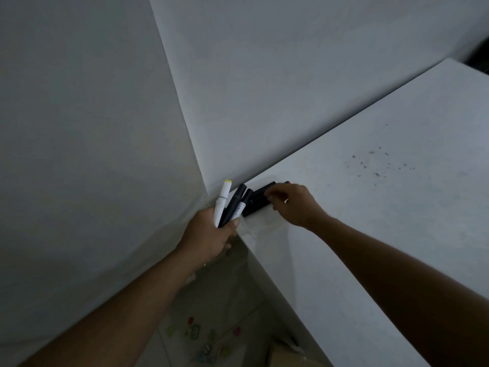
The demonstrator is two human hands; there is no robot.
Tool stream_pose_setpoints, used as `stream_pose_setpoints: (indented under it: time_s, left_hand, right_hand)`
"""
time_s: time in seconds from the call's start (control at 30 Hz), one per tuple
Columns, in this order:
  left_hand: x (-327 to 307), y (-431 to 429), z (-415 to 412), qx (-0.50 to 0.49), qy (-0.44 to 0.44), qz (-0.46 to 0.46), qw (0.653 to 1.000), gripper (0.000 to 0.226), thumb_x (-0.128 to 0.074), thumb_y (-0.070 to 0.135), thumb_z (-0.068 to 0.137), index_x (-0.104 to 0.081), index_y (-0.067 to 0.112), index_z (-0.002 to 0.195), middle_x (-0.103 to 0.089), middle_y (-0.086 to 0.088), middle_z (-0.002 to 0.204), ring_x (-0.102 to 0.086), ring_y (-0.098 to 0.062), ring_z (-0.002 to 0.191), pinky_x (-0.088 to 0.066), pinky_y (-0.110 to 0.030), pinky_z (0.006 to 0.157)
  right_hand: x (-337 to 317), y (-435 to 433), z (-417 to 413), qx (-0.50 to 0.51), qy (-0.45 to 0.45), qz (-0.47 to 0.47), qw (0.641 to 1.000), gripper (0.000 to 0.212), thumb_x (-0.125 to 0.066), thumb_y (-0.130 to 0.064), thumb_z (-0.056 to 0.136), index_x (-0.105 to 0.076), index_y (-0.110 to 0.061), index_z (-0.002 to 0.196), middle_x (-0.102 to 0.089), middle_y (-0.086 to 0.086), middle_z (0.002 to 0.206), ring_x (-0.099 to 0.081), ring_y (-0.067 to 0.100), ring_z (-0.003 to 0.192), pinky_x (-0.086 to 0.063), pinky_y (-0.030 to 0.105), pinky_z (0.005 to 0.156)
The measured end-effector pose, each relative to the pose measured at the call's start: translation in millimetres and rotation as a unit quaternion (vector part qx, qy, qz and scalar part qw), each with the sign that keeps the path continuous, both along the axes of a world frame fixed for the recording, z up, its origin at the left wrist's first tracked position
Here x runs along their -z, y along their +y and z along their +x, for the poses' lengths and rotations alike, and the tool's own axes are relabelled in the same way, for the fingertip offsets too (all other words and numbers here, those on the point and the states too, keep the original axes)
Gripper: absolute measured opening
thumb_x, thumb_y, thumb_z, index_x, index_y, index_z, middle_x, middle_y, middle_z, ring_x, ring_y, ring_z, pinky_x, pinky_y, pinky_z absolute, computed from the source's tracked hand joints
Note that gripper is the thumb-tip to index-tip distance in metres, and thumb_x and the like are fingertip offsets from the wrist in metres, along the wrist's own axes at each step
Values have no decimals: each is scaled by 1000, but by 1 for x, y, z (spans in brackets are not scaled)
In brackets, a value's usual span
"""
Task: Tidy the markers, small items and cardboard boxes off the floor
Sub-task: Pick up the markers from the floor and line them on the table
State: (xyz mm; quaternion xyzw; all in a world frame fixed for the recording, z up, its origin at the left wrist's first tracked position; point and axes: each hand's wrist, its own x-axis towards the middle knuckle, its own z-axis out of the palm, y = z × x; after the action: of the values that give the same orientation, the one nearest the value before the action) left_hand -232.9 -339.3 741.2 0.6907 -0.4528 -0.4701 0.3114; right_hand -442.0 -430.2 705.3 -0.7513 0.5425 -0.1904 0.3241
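Note:
My left hand (pixel 211 234) is closed around a bundle of markers (pixel 230 205): one white with a yellow tip and two black ones, tips pointing up. My right hand (pixel 293 205) reaches over the corner of a white table (pixel 383 207) and its fingertips pinch several black markers (pixel 260 200) lying flat against the wall. A red end shows just past those fingers. Far below, on the tiled floor (pixel 232 287), lie several small coloured items (pixel 195 332) and a cardboard box (pixel 288 356) at the bottom edge.
White walls (pixel 105 128) meet in a corner just behind the table's end. A narrow gap between the left wall and the table edge opens down to the floor. Dark specks mark the table's top at right. The scene is dim.

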Motion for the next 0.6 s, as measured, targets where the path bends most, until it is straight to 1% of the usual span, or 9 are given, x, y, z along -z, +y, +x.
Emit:
stream_pose_setpoints:
  time_s: [0.07, 0.13, 0.17, 0.2, 0.3, 0.33, 0.47, 0.57, 0.6]
  left_hand:
    - [-1, -10, -7, 1, 8, -3, 1000, 16, -70, 22, 84, -65, 11, 94, -73, -9, 76, -72, -26, 69, -62, -40, 63]
    - [-1, -20, -16, 9, 34, 5, 999, 24, -71, 22, 84, -66, 8, 101, -73, -8, 79, -72, -20, 69, -60, -31, 57]
    - [0, -25, -20, 24, 41, 9, 999, 28, -72, 23, 83, -65, 7, 104, -73, -7, 81, -72, -17, 68, -58, -26, 54]
    - [1, -30, -24, 46, 34, 9, 998, 30, -73, 25, 83, -65, 8, 106, -73, -7, 83, -72, -16, 69, -56, -24, 53]
    - [7, -45, -31, 90, -27, 2, 996, 37, -73, 31, 81, -59, 11, 109, -71, -7, 94, -70, -22, 82, -57, -30, 64]
    - [10, -48, -31, 94, -49, 2, 994, 41, -73, 35, 80, -56, 12, 110, -69, -5, 95, -68, -21, 85, -54, -29, 66]
    - [18, -54, -31, 75, -161, -48, 983, 43, -62, 52, 84, -48, 14, 99, -61, 1, 81, -59, -13, 68, -42, -18, 49]
    - [20, -55, -30, 34, -203, -129, 970, 39, -48, 52, 91, -37, 14, 93, -58, -7, 78, -56, -25, 64, -43, -31, 51]
    - [19, -56, -29, 15, -199, -148, 969, 37, -44, 51, 93, -33, 15, 93, -56, -8, 76, -55, -25, 61, -41, -31, 48]
  right_hand:
    - [-14, 2, 3, 64, -135, 122, 981, 19, -54, -31, 93, -65, -25, 107, -73, -7, 88, -68, 6, 70, -48, 24, 68]
    - [-25, 4, 5, 83, -259, 249, 930, 26, -55, -45, 91, -63, -29, 110, -75, 0, 94, -70, 15, 76, -49, 31, 69]
    - [-28, 5, 5, 79, -285, 289, 910, 30, -56, -47, 90, -62, -29, 113, -74, 3, 98, -70, 19, 80, -50, 34, 71]
    - [-29, 7, 6, 74, -291, 307, 903, 33, -58, -45, 89, -61, -28, 118, -73, 6, 101, -70, 21, 83, -51, 37, 73]
    - [-26, 6, 5, 104, -281, 297, 907, 32, -64, -28, 89, -60, -22, 120, -71, 10, 103, -70, 20, 79, -55, 40, 78]
    - [-24, 4, 4, 124, -291, 298, 901, 31, -66, -24, 88, -61, -19, 118, -71, 11, 102, -69, 20, 76, -56, 39, 76]
    - [-15, -3, -3, 214, -309, 293, 879, 28, -69, -20, 86, -65, -11, 112, -70, 11, 94, -69, 15, 65, -57, 27, 61]
    - [-6, -12, -6, 276, -278, 262, 882, 23, -70, -20, 85, -66, -9, 105, -69, 11, 84, -68, 14, 60, -57, 26, 58]
    - [-3, -15, -5, 288, -268, 255, 884, 21, -70, -21, 85, -67, -8, 101, -69, 11, 80, -68, 14, 59, -58, 26, 58]
